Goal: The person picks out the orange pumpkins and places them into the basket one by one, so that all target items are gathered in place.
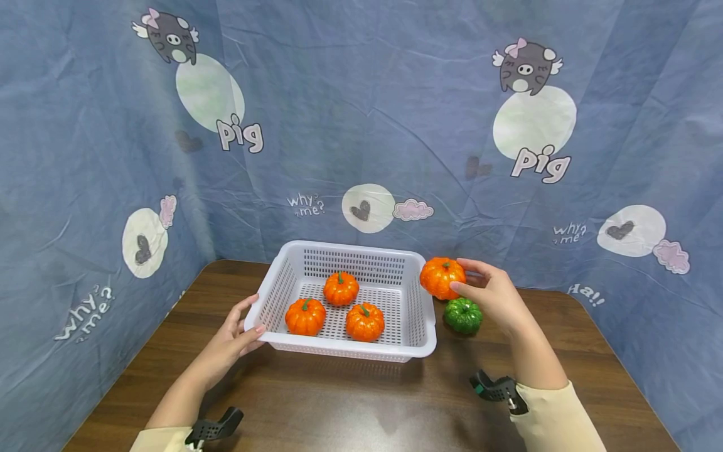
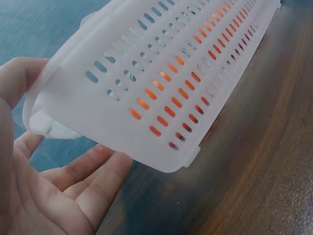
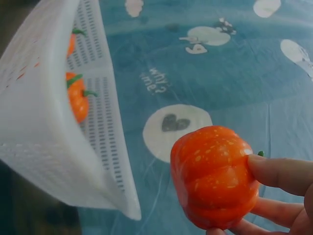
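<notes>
A white plastic basket with slotted walls holds three small orange pumpkins, among them a left one, a back one and a right one. My left hand grips the basket's left end, with fingers at the rim and by the lower edge of the wall. Just beyond the basket's right rim, my right hand holds a larger orange pumpkin between thumb and fingers. Below that pumpkin, a green pumpkin sits on the table.
The brown wooden table spans the space under both hands. A blue cloth printed with pigs and words hangs behind and along the sides. Each wrist wears a black mount, one left and one right.
</notes>
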Demonstrator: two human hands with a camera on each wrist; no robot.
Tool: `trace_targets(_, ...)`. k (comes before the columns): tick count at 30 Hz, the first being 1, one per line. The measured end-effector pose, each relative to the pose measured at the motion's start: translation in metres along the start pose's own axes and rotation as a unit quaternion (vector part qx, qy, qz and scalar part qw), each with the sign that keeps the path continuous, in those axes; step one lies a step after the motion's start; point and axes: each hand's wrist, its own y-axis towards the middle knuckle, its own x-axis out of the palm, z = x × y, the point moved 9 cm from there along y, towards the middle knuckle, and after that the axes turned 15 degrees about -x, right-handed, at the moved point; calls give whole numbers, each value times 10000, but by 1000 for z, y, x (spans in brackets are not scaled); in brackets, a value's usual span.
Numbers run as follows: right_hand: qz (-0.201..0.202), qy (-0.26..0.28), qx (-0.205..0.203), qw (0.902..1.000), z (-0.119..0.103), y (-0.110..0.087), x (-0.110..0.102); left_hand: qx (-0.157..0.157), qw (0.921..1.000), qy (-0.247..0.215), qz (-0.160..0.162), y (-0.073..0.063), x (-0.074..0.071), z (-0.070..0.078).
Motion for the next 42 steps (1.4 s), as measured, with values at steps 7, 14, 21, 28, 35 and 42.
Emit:
trace_targets(7,-278,4,-117,9995,-4,19,17,-5,10000,39,44,-1,-1,0)
trace_targets(14,-460,83,-17,9989,-2,35,33,9,10000,60,36,0,0,0)
trace_targets(21,-630,55,171,9979,4,50,48,8,10000,63,29,0,-1,0)
trace_targets(28,-817,-40,333,9961,9,63,63,39,10000,78,27,0,0,-1)
trace_targets(35,-984,-191,439,9940,13,75,79,67,10000,64,-5,0,0,-1)
trace_targets(42,-1090,-232,668,9915,20,84,91,79,10000,17,-13,2,0,-2)
